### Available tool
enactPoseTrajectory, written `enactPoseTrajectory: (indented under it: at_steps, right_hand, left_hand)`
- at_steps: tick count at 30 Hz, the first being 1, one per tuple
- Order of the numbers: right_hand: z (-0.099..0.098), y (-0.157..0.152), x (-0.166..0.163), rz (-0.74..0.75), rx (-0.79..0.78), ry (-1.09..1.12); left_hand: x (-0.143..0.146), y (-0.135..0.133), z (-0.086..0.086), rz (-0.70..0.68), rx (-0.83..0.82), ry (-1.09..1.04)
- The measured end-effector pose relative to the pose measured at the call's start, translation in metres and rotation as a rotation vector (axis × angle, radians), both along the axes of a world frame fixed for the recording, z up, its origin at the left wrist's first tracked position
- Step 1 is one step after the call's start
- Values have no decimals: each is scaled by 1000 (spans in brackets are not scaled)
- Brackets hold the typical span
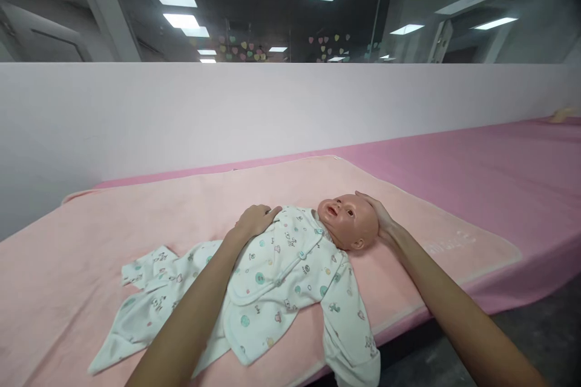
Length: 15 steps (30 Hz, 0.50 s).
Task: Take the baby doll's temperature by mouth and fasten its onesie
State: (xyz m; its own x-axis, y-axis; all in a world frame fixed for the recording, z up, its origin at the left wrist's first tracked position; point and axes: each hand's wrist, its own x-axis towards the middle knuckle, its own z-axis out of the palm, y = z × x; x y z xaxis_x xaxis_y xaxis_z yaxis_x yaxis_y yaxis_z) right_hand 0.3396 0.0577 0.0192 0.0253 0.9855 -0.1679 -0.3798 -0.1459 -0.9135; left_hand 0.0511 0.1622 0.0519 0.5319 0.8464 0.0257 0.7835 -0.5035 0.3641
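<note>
A baby doll (348,217) lies on its back, its head to the right, on a peach blanket (181,205). It wears a white printed wrap top (272,272) fastened at the front, and white printed trousers (149,296) stretch to the left. My left hand (258,219) is closed over the doll's far side near the arm, thumb on the top; its other fingertips are hidden. Cupped around the back of the doll's head is my right hand (379,214), with its fingers partly behind the head. The near sleeve (349,320) hangs toward the blanket's front edge.
Under the blanket a pink sheet (454,175) covers the long surface and runs to the right. A low white wall (272,109) borders the back, with a large window (290,6) above it. Dark floor (535,338) shows beyond the near right edge.
</note>
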Motion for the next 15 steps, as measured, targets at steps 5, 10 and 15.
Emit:
enactPoseTrajectory:
  at_steps: [5,10,15]
  right_hand:
    - [-10,5,-1,98,-85,234]
    - [-12,4,-2,4,-47,255]
    - [-9,2,-2,12,-15,215]
  left_hand:
    - [2,0,1,19,-62,25]
    - [0,-4,5,43,-234,-7]
    - [-1,-7,9,68,-303,4]
